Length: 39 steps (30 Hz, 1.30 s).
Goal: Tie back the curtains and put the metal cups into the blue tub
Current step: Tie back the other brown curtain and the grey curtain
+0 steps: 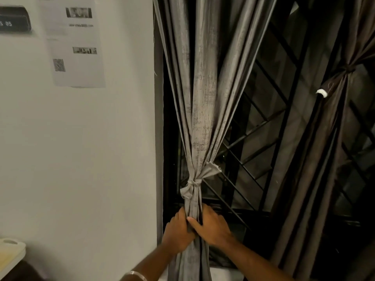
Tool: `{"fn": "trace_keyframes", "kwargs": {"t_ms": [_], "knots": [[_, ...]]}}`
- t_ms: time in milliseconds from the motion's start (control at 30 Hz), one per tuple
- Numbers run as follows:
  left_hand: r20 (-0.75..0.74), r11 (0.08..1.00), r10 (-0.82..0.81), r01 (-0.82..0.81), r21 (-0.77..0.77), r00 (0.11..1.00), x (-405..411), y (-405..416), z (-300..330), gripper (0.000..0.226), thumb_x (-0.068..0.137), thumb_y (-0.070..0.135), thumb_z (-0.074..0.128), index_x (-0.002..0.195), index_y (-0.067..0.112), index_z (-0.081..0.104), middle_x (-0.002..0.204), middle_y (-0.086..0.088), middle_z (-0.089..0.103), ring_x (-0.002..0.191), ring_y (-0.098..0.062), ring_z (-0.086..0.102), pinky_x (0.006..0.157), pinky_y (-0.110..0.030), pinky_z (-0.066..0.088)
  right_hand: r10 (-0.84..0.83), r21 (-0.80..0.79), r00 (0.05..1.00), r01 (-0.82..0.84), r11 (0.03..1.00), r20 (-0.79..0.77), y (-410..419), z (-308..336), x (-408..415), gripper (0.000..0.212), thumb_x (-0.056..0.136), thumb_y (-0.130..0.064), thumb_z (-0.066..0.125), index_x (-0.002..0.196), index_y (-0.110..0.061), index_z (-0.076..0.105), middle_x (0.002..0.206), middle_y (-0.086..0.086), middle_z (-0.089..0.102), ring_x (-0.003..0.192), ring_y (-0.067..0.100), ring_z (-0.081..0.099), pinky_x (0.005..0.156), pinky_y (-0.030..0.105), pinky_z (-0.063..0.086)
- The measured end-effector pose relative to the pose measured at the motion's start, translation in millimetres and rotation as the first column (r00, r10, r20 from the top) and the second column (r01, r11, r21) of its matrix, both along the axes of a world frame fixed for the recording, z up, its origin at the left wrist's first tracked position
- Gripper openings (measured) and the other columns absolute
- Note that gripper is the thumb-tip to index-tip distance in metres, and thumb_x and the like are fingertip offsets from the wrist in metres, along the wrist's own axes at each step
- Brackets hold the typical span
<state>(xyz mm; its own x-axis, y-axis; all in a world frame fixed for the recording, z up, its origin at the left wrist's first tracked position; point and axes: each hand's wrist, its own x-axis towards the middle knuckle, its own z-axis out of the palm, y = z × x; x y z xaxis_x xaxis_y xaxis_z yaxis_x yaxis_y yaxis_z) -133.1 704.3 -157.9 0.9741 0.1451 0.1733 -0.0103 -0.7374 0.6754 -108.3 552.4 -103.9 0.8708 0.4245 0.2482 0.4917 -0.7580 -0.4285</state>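
Note:
A grey curtain point(199, 98) hangs by the window's left edge, gathered into a bundle. A fabric tie point(192, 183) of the same grey cloth is knotted around it, with loose ends sticking out both sides. Just below the knot, my left hand point(177, 233) and my right hand point(211, 226) both grip the gathered cloth, one from each side. A second, darker brown curtain point(328, 126) at the right is bundled by a dark tie point(348, 69). No metal cups or blue tub are in view.
A black window grille point(259, 126) with diagonal bars stands behind the curtains. A white wall point(81, 159) at the left carries printed papers point(76, 41) and a dark digital clock point(14, 20). A pale object's corner point(10, 252) shows at the bottom left.

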Motion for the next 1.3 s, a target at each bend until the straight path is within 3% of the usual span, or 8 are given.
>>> {"fn": "trace_keyframes", "kwargs": {"t_ms": [133,233,400,533,667,1167,1300], "knots": [[-0.079,0.997,0.001,0.005,0.081,0.997,-16.5,0.3,-11.9,0.105,0.067,0.075,0.058,0.152,0.028,0.018,0.145,0.004,0.047,0.126,-0.019,0.053,0.101,-0.043,0.048,-0.039,-0.113,0.998,0.034,0.993,-0.041,-12.3,-22.2,-2.3,0.077,0.084,-0.074,0.036,0.141,-0.023,0.039,0.138,0.002,0.054,0.121,0.020,0.056,0.100,0.037,0.048],[-0.184,0.992,0.005,0.019,0.129,0.983,-36.3,6.9,-21.1,0.109,0.066,0.072,0.059,0.154,0.030,0.012,0.148,0.001,0.044,0.130,-0.020,0.050,0.105,-0.043,0.046,-0.062,-0.160,0.994,0.047,0.986,-0.091,-19.5,-41.2,-9.6,0.074,0.086,-0.071,0.040,0.138,-0.019,0.041,0.137,0.005,0.054,0.121,0.023,0.056,0.099,0.037,0.048],[-0.243,0.985,0.066,-0.024,0.170,0.968,-77.7,7.3,-28.1,0.086,0.083,0.059,0.063,0.151,0.025,0.023,0.146,-0.003,0.047,0.127,-0.023,0.051,0.107,-0.041,0.043,-0.035,-0.195,0.977,-0.007,0.981,-0.212,-30.5,-80.7,-23.5,0.081,0.084,-0.073,0.038,0.143,-0.018,0.037,0.143,0.006,0.051,0.125,0.024,0.054,0.102,0.040,0.048],[-0.329,0.964,0.111,-0.021,0.266,0.938,-103.9,14.7,-45.1,0.088,0.089,0.055,0.060,0.155,0.016,0.015,0.155,-0.007,0.036,0.139,-0.027,0.040,0.113,-0.042,0.033,-0.035,-0.301,0.968,-0.043,0.953,-0.248,-31.6,-103.6,-41.2,0.071,0.089,-0.065,0.045,0.139,-0.015,0.040,0.139,0.008,0.053,0.122,0.026,0.055,0.097,0.040,0.049],[-0.359,0.945,0.093,0.031,0.327,0.929,-124.8,30.4,-68.7,0.084,0.091,0.052,0.059,0.155,0.016,0.016,0.155,-0.007,0.036,0.139,-0.026,0.039,0.112,-0.040,0.034,-0.043,-0.318,0.958,-0.051,0.947,-0.282,-27.8,-126.9,-63.2,0.072,0.091,-0.061,0.047,0.144,-0.016,0.033,0.145,0.010,0.046,0.128,0.027,0.051,0.100,0.040,0.045],[-0.421,0.892,-0.146,0.303,0.335,0.895,-125.6,150.7,-118.6,0.082,0.092,0.047,0.056,0.155,0.016,0.015,0.157,-0.005,0.030,0.142,-0.026,0.033,0.115,-0.039,0.029,-0.301,-0.300,0.891,0.201,0.932,-0.339,68.9,-145.2,-107.9,0.078,0.089,-0.059,0.049,0.150,-0.020,0.021,0.146,0.008,0.041,0.126,0.030,0.050,0.097,0.046,0.045],[-0.451,0.880,-0.168,0.340,0.332,0.877,-130.4,186.6,-135.8,0.083,0.093,0.048,0.056,0.156,0.017,0.012,0.160,-0.007,0.025,0.145,-0.027,0.028,0.116,-0.040,0.027,-0.343,-0.303,0.875,0.243,0.921,-0.342,96.8,-155.2,-131.5,0.073,0.087,-0.061,0.049,0.144,-0.021,0.027,0.139,0.007,0.046,0.119,0.029,0.054,0.090,0.047,0.051]]}}
